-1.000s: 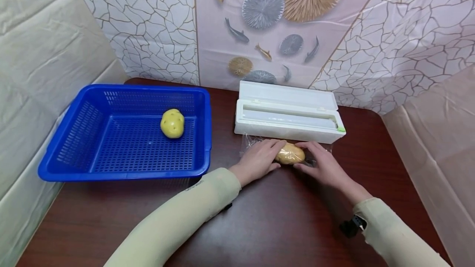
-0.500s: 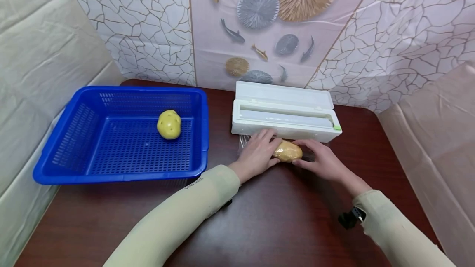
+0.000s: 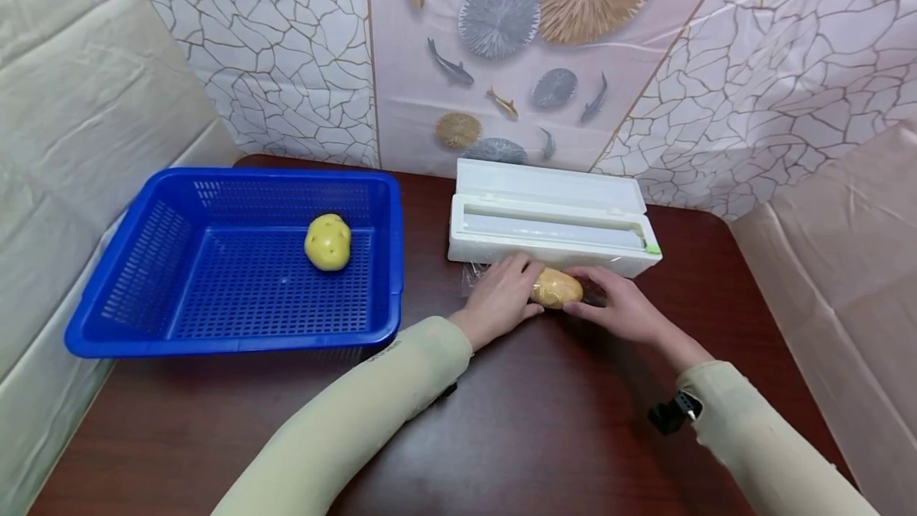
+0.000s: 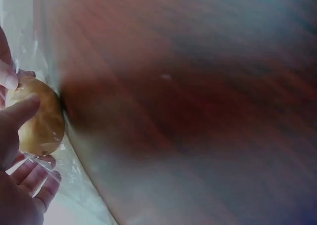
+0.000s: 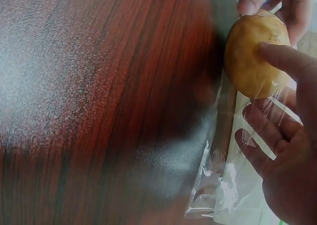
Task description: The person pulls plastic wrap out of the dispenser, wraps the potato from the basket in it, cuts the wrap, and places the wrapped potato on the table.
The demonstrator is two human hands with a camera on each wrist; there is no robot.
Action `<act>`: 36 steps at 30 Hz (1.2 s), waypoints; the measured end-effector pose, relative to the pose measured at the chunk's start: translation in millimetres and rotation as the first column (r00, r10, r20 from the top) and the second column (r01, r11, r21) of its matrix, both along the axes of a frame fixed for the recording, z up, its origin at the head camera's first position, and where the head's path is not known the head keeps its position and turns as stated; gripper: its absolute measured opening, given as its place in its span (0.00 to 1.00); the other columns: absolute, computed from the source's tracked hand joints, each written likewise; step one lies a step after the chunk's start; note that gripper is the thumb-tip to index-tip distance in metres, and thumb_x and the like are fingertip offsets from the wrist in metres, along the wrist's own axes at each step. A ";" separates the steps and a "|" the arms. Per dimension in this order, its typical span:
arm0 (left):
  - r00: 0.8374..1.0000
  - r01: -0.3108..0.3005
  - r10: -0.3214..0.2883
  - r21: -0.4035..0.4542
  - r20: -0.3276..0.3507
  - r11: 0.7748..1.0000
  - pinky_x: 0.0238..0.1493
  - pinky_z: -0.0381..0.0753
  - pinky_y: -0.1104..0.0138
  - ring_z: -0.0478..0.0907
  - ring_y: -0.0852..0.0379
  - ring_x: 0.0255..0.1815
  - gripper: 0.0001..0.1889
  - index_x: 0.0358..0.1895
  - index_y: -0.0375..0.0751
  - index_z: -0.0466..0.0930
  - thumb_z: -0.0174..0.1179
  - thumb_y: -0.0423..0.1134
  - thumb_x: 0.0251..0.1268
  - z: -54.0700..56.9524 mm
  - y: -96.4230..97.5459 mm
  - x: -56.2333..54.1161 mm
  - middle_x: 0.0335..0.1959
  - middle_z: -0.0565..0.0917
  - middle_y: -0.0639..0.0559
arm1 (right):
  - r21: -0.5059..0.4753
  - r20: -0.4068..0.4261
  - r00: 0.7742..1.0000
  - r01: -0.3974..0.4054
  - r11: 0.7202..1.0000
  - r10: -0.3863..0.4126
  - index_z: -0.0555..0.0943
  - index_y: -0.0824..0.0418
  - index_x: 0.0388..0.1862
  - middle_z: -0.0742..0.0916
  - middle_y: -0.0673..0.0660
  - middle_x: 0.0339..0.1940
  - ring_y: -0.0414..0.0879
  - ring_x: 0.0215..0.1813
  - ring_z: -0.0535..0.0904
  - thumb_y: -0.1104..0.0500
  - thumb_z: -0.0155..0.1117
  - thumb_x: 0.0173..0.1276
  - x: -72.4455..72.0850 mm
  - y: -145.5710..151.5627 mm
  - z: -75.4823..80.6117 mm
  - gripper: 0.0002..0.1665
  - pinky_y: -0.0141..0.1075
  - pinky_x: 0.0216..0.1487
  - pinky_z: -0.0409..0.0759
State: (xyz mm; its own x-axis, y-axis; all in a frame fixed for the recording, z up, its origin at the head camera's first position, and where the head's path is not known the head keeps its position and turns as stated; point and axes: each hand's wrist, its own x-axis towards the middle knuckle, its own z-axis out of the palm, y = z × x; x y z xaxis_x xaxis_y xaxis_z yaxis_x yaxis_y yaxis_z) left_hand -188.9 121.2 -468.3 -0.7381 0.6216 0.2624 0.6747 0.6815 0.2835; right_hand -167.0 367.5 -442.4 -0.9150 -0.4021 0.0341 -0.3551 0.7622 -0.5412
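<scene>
A tan potato (image 3: pixel 557 288) in clear plastic film lies on the table, right in front of the white film box. My left hand (image 3: pixel 499 299) grips its left end, with the thumb on the near side and the fingers over the far side. At the other end, my right hand (image 3: pixel 622 306) holds it between thumb and fingers. In the right wrist view, the right thumb presses on the potato (image 5: pixel 255 61), and loose film (image 5: pixel 223 180) trails by the lower fingers. Film also spreads under the potato (image 4: pixel 44 121) in the left wrist view.
The white film box (image 3: pixel 548 241) stands with its lid raised and a film roll (image 3: pixel 552 231) inside. To the left, a blue plastic basket (image 3: pixel 236 345) holds a yellow potato (image 3: pixel 327 243). Patterned cloth hangs behind the brown table (image 3: pixel 501 436).
The head view has shifted slightly. Both hands have moved the wrapped potato a little away from me, closer to the film box, and it has rolled slightly between them.
</scene>
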 end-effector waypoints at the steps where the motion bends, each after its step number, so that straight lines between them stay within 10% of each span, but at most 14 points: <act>1: 1.000 -0.005 0.005 0.006 -0.002 1.000 0.61 0.80 0.58 0.80 0.51 0.60 0.29 0.65 0.43 0.78 0.75 0.53 0.67 0.6 0.9 -0.3 0.58 0.80 0.49 | -0.003 0.005 1.000 0.001 1.000 -0.001 0.80 0.64 0.70 0.86 0.62 0.62 0.58 0.64 0.83 0.57 0.76 0.72 -0.3 0.1 0.2 0.30 0.58 0.64 0.81; 23: 0.956 -0.071 0.066 0.008 0.287 0.997 0.68 0.76 0.61 0.77 0.53 0.66 0.31 0.71 0.46 0.79 0.69 0.59 0.72 29.1 7.8 -8.4 0.66 0.81 0.49 | -0.105 0.045 0.994 0.101 0.989 -0.097 0.69 0.69 0.76 0.78 0.72 0.72 0.69 0.65 0.83 0.57 0.75 0.73 4.2 3.6 10.5 0.40 0.61 0.61 0.83; 31: 0.943 -0.062 0.054 0.014 0.327 0.998 0.59 0.79 0.63 0.80 0.55 0.56 0.29 0.67 0.46 0.82 0.68 0.59 0.71 36.2 8.0 -12.4 0.57 0.83 0.50 | 0.083 -0.266 0.964 0.034 0.996 -0.011 0.76 0.66 0.69 0.82 0.67 0.64 0.64 0.64 0.79 0.59 0.84 0.61 12.6 5.3 18.6 0.40 0.62 0.61 0.76; 36: 0.938 -0.069 0.054 0.034 0.342 0.997 0.51 0.78 0.64 0.79 0.56 0.49 0.26 0.63 0.46 0.84 0.68 0.58 0.71 38.4 9.9 -13.9 0.50 0.83 0.51 | 0.080 -0.267 0.962 -0.031 0.996 0.051 0.75 0.65 0.70 0.83 0.64 0.63 0.59 0.64 0.79 0.61 0.84 0.61 8.3 -1.3 9.2 0.41 0.57 0.62 0.75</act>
